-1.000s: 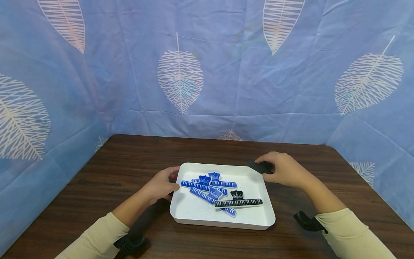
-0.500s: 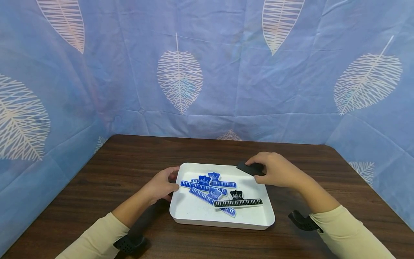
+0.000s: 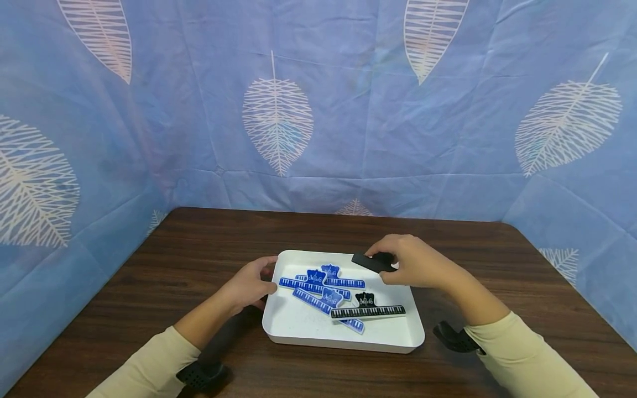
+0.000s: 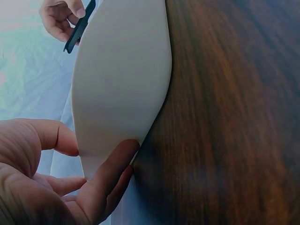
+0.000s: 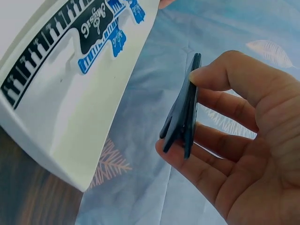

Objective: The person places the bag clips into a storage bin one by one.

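Note:
My right hand (image 3: 417, 261) pinches a black clip (image 3: 373, 263) between thumb and fingers, above the back right part of a white tray (image 3: 298, 330). The right wrist view shows this clip (image 5: 182, 112) edge-on. My left hand (image 3: 249, 283) grips the tray's left side, and in the left wrist view its fingers (image 4: 108, 176) lie along the outer wall. Inside the tray lie three blue piano-key clips, one (image 3: 314, 282) partly over another (image 3: 343, 283). A black piano-key clip (image 3: 368, 312) rests across the lowest blue clip (image 3: 311, 300).
The tray stands on a dark wooden table (image 3: 239, 229). A blue cloth with white leaf prints (image 3: 338, 121) hangs behind and at both sides. Each wrist carries a black band, such as the right one (image 3: 455, 337).
My right hand has moved left with the black clip, from the tray's back right corner to over its back edge. The left hand and the clips in the tray have stayed put.

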`<state>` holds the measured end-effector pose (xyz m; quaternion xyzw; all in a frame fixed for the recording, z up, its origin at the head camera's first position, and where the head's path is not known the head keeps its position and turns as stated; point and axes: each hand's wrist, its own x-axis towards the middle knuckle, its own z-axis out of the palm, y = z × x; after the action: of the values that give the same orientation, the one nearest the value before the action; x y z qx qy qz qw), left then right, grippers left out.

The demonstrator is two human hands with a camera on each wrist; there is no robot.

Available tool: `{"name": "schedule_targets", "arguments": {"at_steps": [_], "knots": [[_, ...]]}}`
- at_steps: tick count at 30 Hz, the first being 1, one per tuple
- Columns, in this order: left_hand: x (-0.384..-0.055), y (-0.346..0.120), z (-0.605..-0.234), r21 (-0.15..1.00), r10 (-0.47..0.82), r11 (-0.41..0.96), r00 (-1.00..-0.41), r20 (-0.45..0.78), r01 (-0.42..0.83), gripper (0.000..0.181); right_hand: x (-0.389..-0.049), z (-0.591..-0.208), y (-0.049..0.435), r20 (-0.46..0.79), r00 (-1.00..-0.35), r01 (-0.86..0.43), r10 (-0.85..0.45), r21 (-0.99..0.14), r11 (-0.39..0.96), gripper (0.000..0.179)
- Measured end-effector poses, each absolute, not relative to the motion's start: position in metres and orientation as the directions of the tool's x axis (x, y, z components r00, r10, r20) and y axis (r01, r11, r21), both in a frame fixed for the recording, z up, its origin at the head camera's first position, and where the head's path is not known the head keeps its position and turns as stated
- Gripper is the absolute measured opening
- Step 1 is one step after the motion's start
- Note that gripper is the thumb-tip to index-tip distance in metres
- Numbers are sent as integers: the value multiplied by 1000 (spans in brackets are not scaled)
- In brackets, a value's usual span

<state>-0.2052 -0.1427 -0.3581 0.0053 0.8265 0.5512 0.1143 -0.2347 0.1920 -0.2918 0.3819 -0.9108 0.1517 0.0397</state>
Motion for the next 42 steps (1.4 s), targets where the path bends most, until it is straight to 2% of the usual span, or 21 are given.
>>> {"name": "schedule_targets", "arguments": {"at_steps": [11,17,31,42], "knots": [[-208,-143,-360,915,131,386,-975,-182,-119,69,-233,-294,179,165,-673,-733,-721,-282,619,35],[-209,-142,-362,916,135,382,-974,-182,-119,69,-231,-299,168,106,-678,-720,-727,-293,629,34],[-209,-143,-363,916,135,384,-974,-181,-117,69,-237,-313,155,-2,-625,-737,-780,-326,592,29],[-210,-143,-363,916,140,388,-975,-173,-107,69,-238,-318,148,-103,-624,-730,-774,-277,625,25]]}}
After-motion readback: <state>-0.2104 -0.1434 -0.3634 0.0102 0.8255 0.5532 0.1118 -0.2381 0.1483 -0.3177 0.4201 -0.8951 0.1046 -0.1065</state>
